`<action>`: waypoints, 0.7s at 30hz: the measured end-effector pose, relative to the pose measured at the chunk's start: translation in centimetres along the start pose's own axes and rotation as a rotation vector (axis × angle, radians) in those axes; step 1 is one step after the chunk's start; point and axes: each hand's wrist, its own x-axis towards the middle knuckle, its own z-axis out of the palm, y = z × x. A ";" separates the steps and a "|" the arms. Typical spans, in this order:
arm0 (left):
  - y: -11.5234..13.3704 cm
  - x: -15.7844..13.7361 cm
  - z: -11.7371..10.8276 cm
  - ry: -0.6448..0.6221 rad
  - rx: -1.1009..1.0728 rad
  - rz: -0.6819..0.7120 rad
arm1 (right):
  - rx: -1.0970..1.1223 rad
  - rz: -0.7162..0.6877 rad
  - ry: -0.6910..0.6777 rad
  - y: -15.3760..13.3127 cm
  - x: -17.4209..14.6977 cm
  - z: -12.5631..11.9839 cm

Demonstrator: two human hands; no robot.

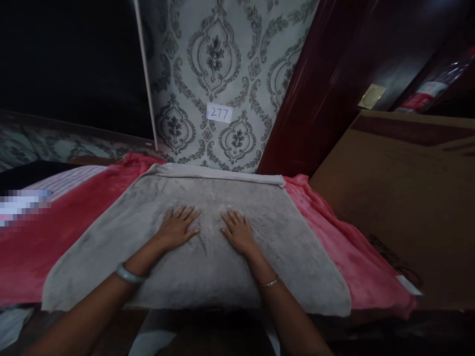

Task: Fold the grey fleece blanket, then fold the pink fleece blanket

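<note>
A grey plush cloth lies spread out in front of me, its far edge folded over in a pale strip. My left hand rests flat on it, left of the middle, with the fingers spread. To the right, my right hand also presses flat on the cloth, fingers apart. Faint creases show in the pile beside both hands. Neither hand holds anything. Under the grey cloth, a red plush blanket shows on both sides.
A large cardboard box stands at the right, with a plastic bottle behind it. A dark screen is at the upper left. A card marked 277 is on the patterned wall. Striped fabric lies at the left.
</note>
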 end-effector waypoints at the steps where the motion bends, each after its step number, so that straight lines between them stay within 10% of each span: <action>1: -0.6 -0.8 -0.2 -0.011 0.026 -0.040 | -0.007 0.001 -0.005 0.1 0.1 0.1; 13: -10.0 -12.5 -1.5 0.128 0.075 -0.665 | -0.030 0.010 0.007 0.0 -0.1 0.8; 21: -12.6 -11.7 -4.1 0.244 -0.056 -0.792 | -0.051 0.022 0.003 -0.3 -0.1 0.8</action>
